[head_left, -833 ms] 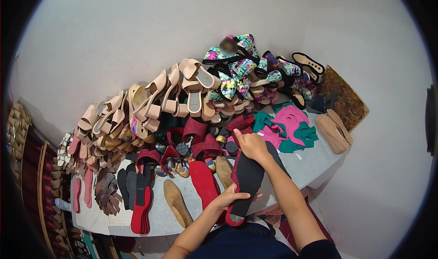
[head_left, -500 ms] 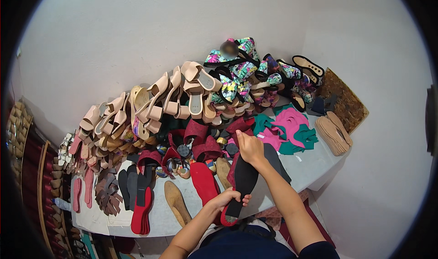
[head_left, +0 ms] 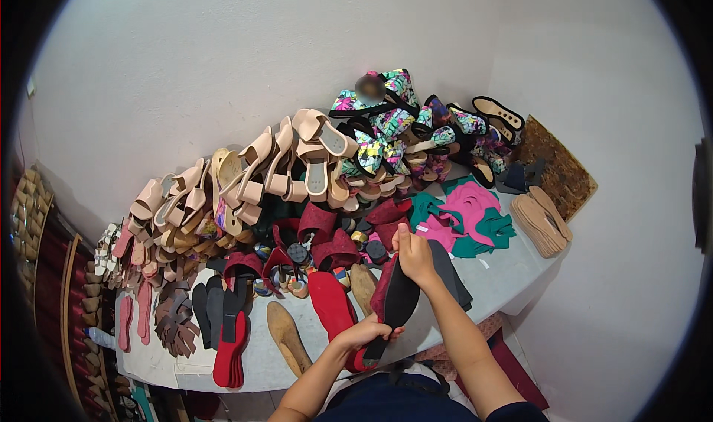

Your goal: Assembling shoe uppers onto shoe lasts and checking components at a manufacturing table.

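Both my hands grip a sandal in the making (head_left: 402, 301), its black sole turned up toward me and a dark red upper showing along its left side. Around the narrower lower end, close to a red edge, wrap the fingers of my left hand (head_left: 364, 333). Higher up, my right hand (head_left: 415, 255) is closed over the far end with its thumb raised along it. To the left of the sandal lies a red insole (head_left: 330, 301), with a wooden shoe last (head_left: 364, 284) between them. Another wooden last (head_left: 286, 335) rests farther left on the table.
Beige heeled sandals (head_left: 256, 154) and patterned bow sandals (head_left: 382, 151) pile up along the wall. Red insoles (head_left: 232, 355) are stacked at the front left. Pink and green cut pieces (head_left: 471, 214) lie right of centre, before a stack of tan soles (head_left: 541, 221) near the table's (head_left: 512, 277) right end.
The sandal has tilted in my hands, so more of its dark red upper shows. My right hand has shifted slightly toward me, and the whole view has moved a little.
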Motion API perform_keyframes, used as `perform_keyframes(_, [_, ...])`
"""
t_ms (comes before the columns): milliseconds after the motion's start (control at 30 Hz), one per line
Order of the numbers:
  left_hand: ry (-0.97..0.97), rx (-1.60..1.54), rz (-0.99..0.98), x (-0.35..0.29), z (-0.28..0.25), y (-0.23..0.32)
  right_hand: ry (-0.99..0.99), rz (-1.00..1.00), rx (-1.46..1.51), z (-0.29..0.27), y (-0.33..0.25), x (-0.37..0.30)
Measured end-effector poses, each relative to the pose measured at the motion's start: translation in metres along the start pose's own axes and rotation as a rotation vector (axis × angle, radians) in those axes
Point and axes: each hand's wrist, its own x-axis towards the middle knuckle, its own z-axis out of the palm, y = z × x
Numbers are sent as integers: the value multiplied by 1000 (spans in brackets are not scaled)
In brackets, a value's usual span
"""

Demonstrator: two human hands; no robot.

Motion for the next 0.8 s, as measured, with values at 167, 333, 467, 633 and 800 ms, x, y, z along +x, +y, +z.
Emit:
perform_keyframes(167, [11, 63, 34, 2, 2, 4, 229, -18, -88, 3, -4, -2])
perform_keyframes(333, [45, 83, 28, 8, 2, -2, 292, -37, -74, 7, 8, -2])
perform_keyframes(467, [46, 78, 36, 6, 0, -7, 193, -38, 15, 12, 19, -3])
perform_keyframes(633, [-51, 19, 6, 2, -6, -9, 52, -2, 207, 5, 9, -2])
perform_keyframes(800, [-56, 36, -20, -1, -11, -12, 11, 117, 253, -2, -10, -8])
